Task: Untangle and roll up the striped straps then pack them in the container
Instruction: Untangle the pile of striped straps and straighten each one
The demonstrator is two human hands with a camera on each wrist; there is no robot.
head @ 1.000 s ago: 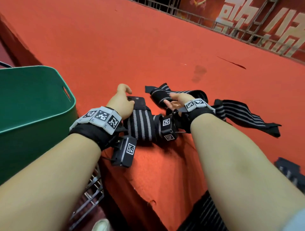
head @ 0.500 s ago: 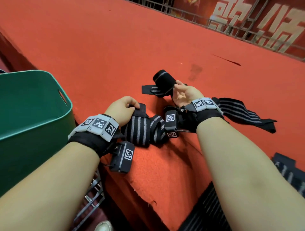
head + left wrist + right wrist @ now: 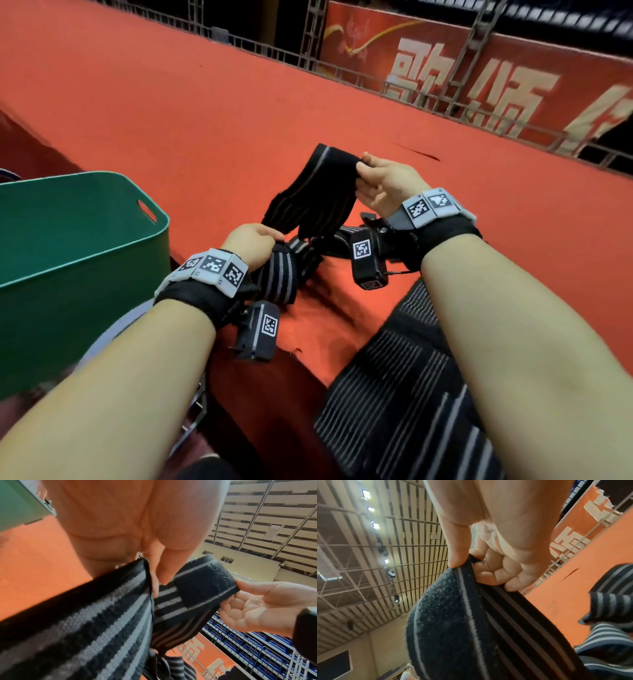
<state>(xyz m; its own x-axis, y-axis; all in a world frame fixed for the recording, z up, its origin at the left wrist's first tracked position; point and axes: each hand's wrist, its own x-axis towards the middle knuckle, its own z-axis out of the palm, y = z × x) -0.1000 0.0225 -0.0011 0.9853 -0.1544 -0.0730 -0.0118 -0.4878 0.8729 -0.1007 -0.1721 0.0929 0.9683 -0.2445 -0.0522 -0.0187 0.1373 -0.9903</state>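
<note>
Right hand: raised off the red table, thumb and fingers pinching the fuzzy end of one striped strap, which a moment ago lay low in the heap and now hangs stretched in the air. Left hand: low at the table edge, fingers curled on the strap's other end, just above the remaining tangle. Green container: to the left, no strap seen inside; judged that untangling is under way, rolling not yet begun.
</note>
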